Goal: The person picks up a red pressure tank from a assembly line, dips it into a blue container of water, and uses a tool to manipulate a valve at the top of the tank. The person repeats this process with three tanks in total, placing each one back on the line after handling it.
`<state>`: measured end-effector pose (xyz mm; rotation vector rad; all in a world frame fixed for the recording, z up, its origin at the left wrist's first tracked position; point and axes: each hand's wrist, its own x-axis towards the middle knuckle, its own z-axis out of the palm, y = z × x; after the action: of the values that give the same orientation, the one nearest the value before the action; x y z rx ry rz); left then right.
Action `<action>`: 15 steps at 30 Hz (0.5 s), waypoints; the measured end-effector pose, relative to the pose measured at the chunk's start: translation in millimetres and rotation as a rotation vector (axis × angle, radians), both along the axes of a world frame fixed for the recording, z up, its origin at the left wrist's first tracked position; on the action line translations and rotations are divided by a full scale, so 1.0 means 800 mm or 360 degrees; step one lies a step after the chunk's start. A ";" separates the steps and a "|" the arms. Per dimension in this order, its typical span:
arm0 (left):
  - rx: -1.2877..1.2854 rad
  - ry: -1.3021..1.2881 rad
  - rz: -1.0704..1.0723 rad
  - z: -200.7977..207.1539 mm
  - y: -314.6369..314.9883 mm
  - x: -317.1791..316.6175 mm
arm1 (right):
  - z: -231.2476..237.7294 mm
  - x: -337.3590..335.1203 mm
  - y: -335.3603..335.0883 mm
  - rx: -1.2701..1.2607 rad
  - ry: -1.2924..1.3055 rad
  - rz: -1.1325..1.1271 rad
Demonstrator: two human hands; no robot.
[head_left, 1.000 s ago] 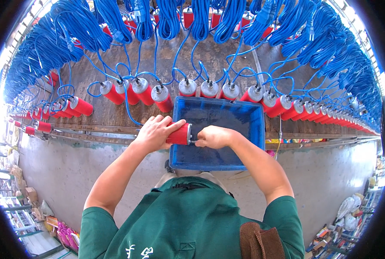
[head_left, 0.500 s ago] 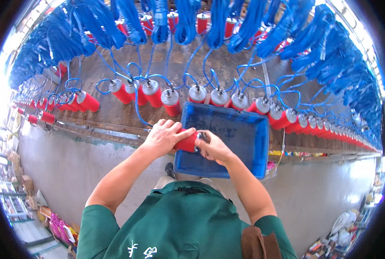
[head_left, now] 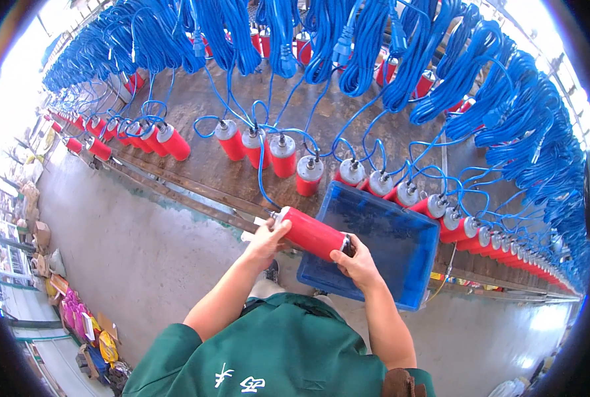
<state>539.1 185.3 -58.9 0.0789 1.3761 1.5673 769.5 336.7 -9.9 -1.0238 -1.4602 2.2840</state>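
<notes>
A red cylinder (head_left: 313, 235) with grey end caps, looking like a small motor or pump, lies slantwise between my hands, above the bench's front edge. My left hand (head_left: 267, 241) grips its cable end. My right hand (head_left: 359, 263) is closed round the opposite end, thumb on the red side, partly hiding a dark fitting there. A blue cable (head_left: 262, 175) runs from its left end up toward the hanging bundles. Behind and right of my right hand is a blue plastic bin (head_left: 429, 268), its bottom dark and wet-looking.
Similar red cylinders (head_left: 283, 159) stand in a long row on the brown bench (head_left: 195, 99), each with a blue cable. Coiled blue cable bundles (head_left: 367, 59) hang above it. Boxes and bags (head_left: 76, 311) lie along the floor's left side.
My left hand has moved from on top of the cylinder to its cable end, leaving more red side visible. My right hand still holds the other end. The view has turned and shifted.
</notes>
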 end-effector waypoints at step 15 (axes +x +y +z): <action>0.0182 0.1479 -0.0220 0.206 0.016 -0.050 | -0.009 0.031 -0.001 -0.0049 0.0023 -0.0212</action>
<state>499.4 198.5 105.8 1.0571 1.9059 1.5397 794.3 336.2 -17.0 -1.0772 -1.3137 2.2215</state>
